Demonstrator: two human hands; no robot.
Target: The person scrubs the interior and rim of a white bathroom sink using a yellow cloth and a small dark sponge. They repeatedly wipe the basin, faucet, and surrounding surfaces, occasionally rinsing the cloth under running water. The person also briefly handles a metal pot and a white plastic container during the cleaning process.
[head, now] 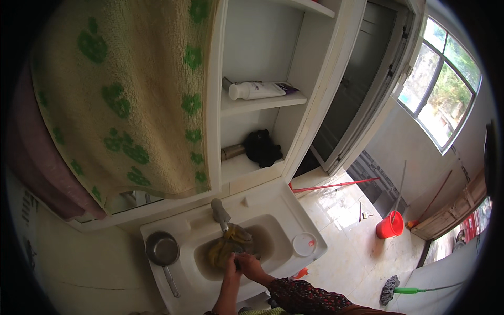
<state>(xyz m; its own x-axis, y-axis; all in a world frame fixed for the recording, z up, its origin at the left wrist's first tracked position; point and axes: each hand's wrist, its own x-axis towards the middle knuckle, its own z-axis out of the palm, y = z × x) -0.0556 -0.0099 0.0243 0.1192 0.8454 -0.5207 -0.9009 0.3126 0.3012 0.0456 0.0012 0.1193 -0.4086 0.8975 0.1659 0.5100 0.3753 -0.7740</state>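
A white washbasin (283, 262) in front of me holds murky brown water. In it lies a wet yellow-brown cloth (220, 254), partly under the water, with one part bunched up below the faucet (220, 214). My left hand (232, 264) and my right hand (250, 265) meet over the near side of the bowl. Their fingers are closed on a dark bit of the wet cloth between them; most of that grip is hidden by the hands.
A metal saucepan (162, 249) sits on the basin's left ledge, a round white dish (304, 244) on the right. Above are a shelf with tubes (260, 90) and a hanging towel (157, 98). A red bucket (390, 225) and a mop (390, 290) stand on the tiled floor.
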